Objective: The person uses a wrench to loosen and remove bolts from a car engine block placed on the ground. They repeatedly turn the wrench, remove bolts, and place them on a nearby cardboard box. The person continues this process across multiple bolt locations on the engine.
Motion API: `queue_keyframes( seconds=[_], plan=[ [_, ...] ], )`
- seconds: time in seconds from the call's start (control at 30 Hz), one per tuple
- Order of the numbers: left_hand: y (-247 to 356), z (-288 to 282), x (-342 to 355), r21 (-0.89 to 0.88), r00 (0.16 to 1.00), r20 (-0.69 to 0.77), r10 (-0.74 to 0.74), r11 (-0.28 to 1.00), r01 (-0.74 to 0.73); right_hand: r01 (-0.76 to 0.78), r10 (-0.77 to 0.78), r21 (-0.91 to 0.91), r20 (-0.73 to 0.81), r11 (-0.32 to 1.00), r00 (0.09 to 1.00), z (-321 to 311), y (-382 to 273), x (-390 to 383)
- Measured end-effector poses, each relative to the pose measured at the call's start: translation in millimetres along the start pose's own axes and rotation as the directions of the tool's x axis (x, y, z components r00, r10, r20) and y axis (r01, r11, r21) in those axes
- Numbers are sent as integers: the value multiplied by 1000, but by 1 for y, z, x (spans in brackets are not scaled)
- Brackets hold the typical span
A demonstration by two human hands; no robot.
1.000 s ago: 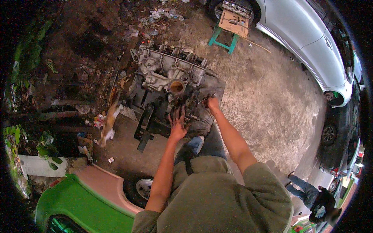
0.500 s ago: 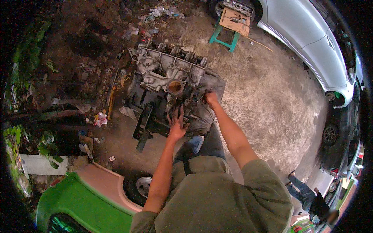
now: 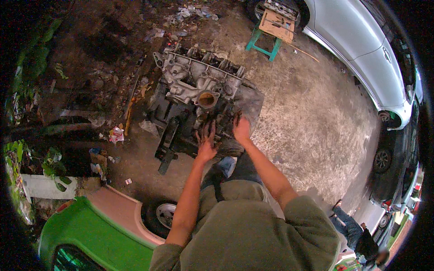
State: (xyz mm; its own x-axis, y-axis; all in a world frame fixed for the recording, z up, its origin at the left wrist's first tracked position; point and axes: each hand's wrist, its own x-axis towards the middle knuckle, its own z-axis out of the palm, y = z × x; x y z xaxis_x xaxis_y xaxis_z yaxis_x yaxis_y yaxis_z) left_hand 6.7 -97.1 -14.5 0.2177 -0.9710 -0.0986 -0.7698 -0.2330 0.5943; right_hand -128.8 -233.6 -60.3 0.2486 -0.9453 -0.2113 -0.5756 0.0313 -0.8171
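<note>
In front of me an engine [image 3: 178, 83] rests on a dark stand, its pale metal upper part dirty and its round intake opening [image 3: 206, 99] facing me. My left hand [image 3: 207, 142], smeared with black grime, lies with fingers spread over dark parts below that opening. To its right, my right hand [image 3: 241, 128] is at the near right side of the engine, fingertips curled in against dark, greasy parts. Whatever these fingers hold is hidden. A dark metal bracket [image 3: 169, 140] juts toward me left of my left hand.
A wooden-topped stool with green legs [image 3: 263, 43] carries metal parts at the back. A silver car [image 3: 357, 40] stands right, a green car body [image 3: 95, 235] near left. Litter [image 3: 194, 13] and a yellowish stick [image 3: 129, 115] lie on the ground. A person [image 3: 352, 230] is at lower right.
My right hand has moved a little left and toward me along the engine's near right side. My left hand stays in about the same place on the engine.
</note>
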Motion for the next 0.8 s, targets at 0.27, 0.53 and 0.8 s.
queue_keyframes(
  seconds=[0.27,0.53,0.8],
  plan=[
    [0,1,0,-14,999,41,-29,999,30,190,-197,-211,-12,959,980,-2,26,-31],
    [9,-8,-1,-39,1000,25,-18,999,19,-56,64,60,-139,997,988,3,92,21],
    [9,-5,1,3,1000,-12,-21,1000,21,-189,209,317,-31,930,977,41,152,89]
  ],
)
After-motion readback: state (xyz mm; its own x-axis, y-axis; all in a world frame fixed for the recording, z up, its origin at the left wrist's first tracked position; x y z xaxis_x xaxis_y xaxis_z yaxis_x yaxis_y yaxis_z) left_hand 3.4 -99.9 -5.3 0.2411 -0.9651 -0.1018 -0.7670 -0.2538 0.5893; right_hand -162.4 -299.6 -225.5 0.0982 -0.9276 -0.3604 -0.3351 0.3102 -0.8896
